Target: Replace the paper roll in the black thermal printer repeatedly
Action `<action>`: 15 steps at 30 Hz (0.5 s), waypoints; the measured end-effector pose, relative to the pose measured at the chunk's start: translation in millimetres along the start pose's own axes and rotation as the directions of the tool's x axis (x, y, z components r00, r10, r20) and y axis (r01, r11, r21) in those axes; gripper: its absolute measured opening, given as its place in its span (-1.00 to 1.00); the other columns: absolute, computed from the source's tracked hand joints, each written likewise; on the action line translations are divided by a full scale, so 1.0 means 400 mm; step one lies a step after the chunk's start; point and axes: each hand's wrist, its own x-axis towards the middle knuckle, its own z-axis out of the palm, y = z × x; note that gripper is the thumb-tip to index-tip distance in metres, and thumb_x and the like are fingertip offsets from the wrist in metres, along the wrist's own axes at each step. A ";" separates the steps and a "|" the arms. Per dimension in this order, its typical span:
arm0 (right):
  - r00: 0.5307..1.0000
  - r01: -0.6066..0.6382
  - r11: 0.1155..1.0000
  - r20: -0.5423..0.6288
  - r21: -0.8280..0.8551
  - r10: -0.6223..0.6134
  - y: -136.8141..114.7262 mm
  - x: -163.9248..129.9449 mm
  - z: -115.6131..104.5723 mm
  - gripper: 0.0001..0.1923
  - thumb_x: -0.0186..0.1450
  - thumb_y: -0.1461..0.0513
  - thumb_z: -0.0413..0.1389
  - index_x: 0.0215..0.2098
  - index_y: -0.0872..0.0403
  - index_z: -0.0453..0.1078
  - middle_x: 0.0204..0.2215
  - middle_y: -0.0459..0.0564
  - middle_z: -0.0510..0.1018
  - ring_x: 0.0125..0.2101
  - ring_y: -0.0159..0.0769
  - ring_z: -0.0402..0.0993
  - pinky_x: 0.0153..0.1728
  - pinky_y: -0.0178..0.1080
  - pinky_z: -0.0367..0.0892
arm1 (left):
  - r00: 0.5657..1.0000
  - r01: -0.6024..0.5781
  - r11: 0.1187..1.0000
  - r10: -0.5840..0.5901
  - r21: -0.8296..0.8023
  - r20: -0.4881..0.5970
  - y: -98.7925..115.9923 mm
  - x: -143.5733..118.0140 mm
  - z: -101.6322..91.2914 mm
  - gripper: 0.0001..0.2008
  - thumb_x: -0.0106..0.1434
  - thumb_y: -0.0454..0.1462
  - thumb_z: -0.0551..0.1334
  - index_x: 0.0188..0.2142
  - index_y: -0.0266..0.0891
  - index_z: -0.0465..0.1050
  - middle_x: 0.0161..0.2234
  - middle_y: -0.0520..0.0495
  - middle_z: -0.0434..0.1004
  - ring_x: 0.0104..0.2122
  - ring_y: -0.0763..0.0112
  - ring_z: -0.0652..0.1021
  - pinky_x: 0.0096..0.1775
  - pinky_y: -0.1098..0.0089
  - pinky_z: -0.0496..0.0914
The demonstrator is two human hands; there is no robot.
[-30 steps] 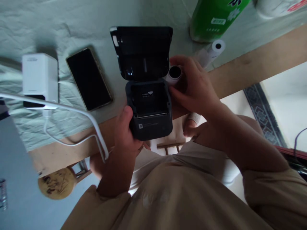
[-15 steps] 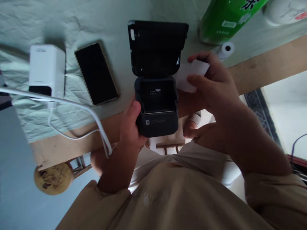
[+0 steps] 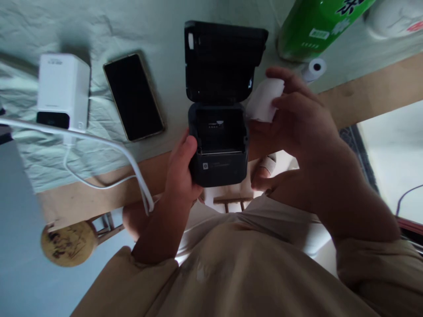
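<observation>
A black portable label printer (image 3: 220,169) with its lid (image 3: 224,61) swung up is gripped at its left side by my left hand (image 3: 181,171). Its paper bay lies bare, with a small white marking on the inner wall. To the right of the printer, my right hand (image 3: 297,110) pinches a piece of white paper (image 3: 264,101) between thumb and fingers; the paper looks curved, and part of it is hidden by the hand. Just beyond the right hand, a small white paper roll (image 3: 313,70) with a dark core lies on the table.
A black phone (image 3: 134,97) and a white power bank (image 3: 62,92) with white cables (image 3: 122,152) lie left on the green cloth (image 3: 132,26). A green bottle (image 3: 317,31) and a white rounded object (image 3: 393,20) stand at the upper right. Below left is a round stool (image 3: 69,244).
The white paper in my right hand has turned and now shows a more curved face. The printer appears slightly further right in view, still held by my left hand.
</observation>
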 end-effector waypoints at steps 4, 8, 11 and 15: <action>0.996 -0.039 0.996 -0.078 0.078 0.045 -0.011 0.005 0.005 -0.50 0.05 0.06 0.24 -0.03 -0.12 0.34 -0.21 -0.11 0.59 -0.23 -0.23 0.63 -0.30 -0.14 0.60 | 0.999 -0.012 1.000 0.013 0.007 -0.046 -0.005 0.001 -0.002 -0.75 0.38 -0.02 0.33 -0.14 -0.10 0.64 -0.16 0.03 0.72 -0.01 0.29 0.71 -0.09 0.38 0.63; 0.988 0.091 0.992 -0.118 -0.084 -0.100 -0.015 -0.011 0.020 -0.51 0.01 0.14 0.36 -0.09 -0.11 0.40 -0.36 -0.19 0.53 -0.41 -0.37 0.51 -0.44 -0.30 0.44 | 1.000 0.017 1.000 -0.017 0.009 -0.022 0.000 0.002 0.008 -0.75 0.34 -0.02 0.37 -0.16 -0.11 0.64 -0.20 0.02 0.72 -0.07 0.28 0.72 -0.12 0.38 0.62; 0.953 0.247 0.894 -0.075 -0.375 -0.295 -0.030 -0.041 0.034 -0.56 0.16 0.23 0.28 0.01 -0.11 0.40 -0.29 -0.15 0.58 -0.40 -0.40 0.50 -0.34 -0.26 0.50 | 0.999 0.022 1.000 -0.022 0.010 -0.039 0.002 0.003 0.012 -0.78 0.37 -0.05 0.34 -0.18 -0.12 0.62 -0.25 0.05 0.69 -0.09 0.32 0.72 -0.16 0.41 0.60; 0.821 0.476 0.672 0.012 -0.568 -0.571 -0.075 -0.089 0.067 -0.47 0.23 0.20 0.26 0.15 -0.15 0.32 0.22 -0.07 0.48 -0.17 -0.31 0.57 -0.07 -0.10 0.58 | 0.999 0.034 0.999 -0.034 -0.010 -0.029 0.005 0.001 0.024 -0.84 0.32 -0.11 0.40 -0.20 -0.11 0.63 -0.32 0.09 0.66 -0.17 0.39 0.71 -0.21 0.46 0.57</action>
